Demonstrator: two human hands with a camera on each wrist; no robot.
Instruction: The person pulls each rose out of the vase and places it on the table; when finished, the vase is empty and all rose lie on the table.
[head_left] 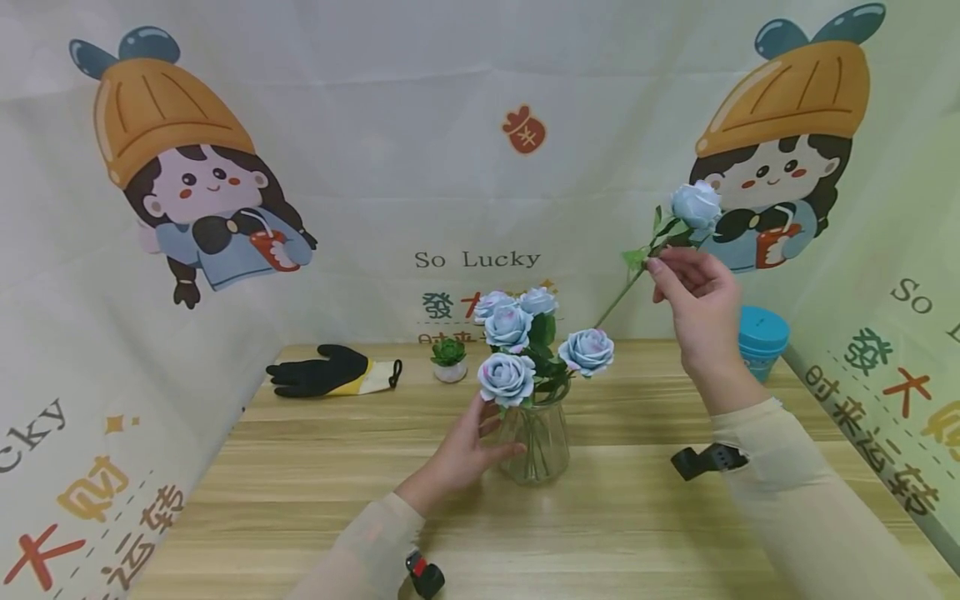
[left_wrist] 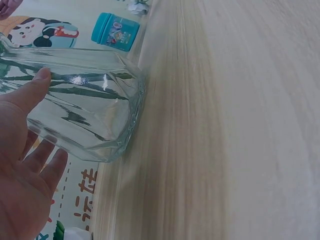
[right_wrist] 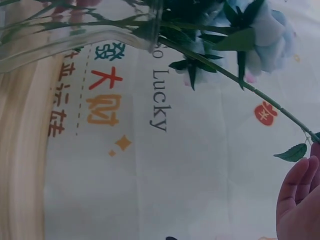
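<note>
A clear faceted glass vase [head_left: 536, 454] stands upright on the table, bearing several pale blue roses [head_left: 507, 380] with green leaves. My left hand [head_left: 467, 446] holds it from the left; the left wrist view shows the thumb [left_wrist: 35, 92] along one side of the glass and the fingers round the other. High on the right, my right hand [head_left: 705, 312] pinches the stem of another blue rose [head_left: 696, 205], just below its bloom. That rose's long green stem [right_wrist: 250, 90] slants down toward the vase's mouth, overlapping the rim in the right wrist view.
Behind and left of the vase, a small potted succulent [head_left: 449, 360] sits near a black and yellow work glove [head_left: 330, 372]. A blue lidded tub [head_left: 763, 337] stands at the back right, beyond my right forearm. Printed cloth [head_left: 375, 167] hangs around the wooden table [head_left: 315, 492].
</note>
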